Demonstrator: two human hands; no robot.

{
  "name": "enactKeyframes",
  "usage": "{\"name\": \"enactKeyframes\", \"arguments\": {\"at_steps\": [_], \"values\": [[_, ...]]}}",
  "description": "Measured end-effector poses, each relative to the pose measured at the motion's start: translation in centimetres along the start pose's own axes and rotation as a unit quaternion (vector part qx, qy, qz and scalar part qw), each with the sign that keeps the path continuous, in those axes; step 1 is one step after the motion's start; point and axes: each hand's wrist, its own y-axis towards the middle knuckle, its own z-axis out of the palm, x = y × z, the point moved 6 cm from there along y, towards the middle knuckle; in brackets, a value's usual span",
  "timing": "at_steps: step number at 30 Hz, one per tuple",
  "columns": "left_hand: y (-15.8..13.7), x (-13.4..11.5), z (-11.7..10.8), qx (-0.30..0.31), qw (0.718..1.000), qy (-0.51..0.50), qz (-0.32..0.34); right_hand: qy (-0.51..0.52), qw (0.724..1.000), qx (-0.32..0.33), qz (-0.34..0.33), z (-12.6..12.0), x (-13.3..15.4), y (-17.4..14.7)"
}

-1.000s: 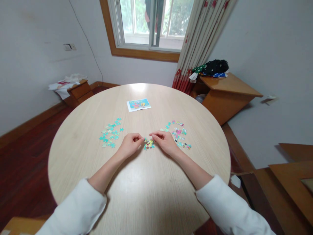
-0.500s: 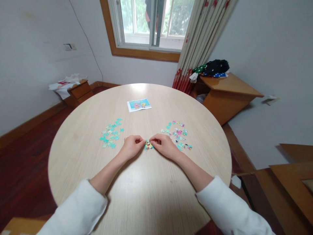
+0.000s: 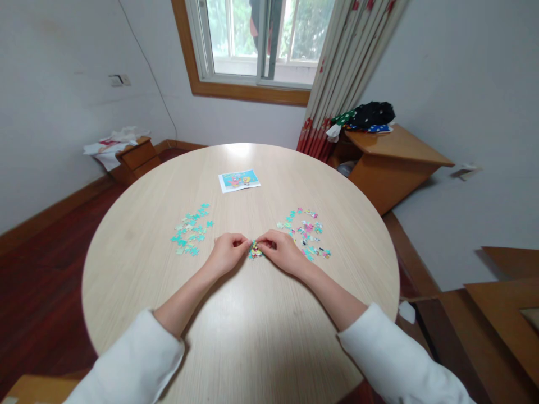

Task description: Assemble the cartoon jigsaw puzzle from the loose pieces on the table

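Note:
A small cluster of joined jigsaw puzzle pieces (image 3: pixel 256 251), yellow with teal edges, lies on the round table (image 3: pixel 252 336) between my hands. My left hand (image 3: pixel 229 251) is closed in a pinch at the cluster's upper left edge. From the other side my right hand (image 3: pixel 283 251) pinches at its upper right, its fingertips covering part of the cluster. Any single piece between the fingers is too small to make out. Loose teal pieces (image 3: pixel 191 231) are spread to the left. Mixed teal, pink and white pieces (image 3: pixel 309 229) lie to the right.
A picture sheet (image 3: pixel 240 180) with cartoon figures on blue lies toward the table's far side. Beyond the table stand a wooden cabinet (image 3: pixel 396 146) with cloths on top, a long curtain (image 3: pixel 337 73) and a window (image 3: pixel 256 39). A small wooden stool (image 3: pixel 138 159) is at the back left.
My right fingertips have shifted slightly left and now cover more of the puzzle cluster. My left hand stays almost where it was. The loose pieces and the picture sheet have not moved.

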Motion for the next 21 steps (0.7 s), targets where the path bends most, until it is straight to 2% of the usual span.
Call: {"name": "enactKeyframes", "arguments": {"at_steps": [13, 21], "values": [[-0.2, -0.6, -0.2, 0.005, 0.999, 0.036, -0.002, -0.021, 1.000, -0.009, 0.009, 0.2, -0.1, 0.3], [-0.3, -1.4, -0.3, 0.016, 0.990, 0.139, 0.002, -0.038, 0.999, -0.008, -0.005, 0.6, -0.1, 0.4]]}}
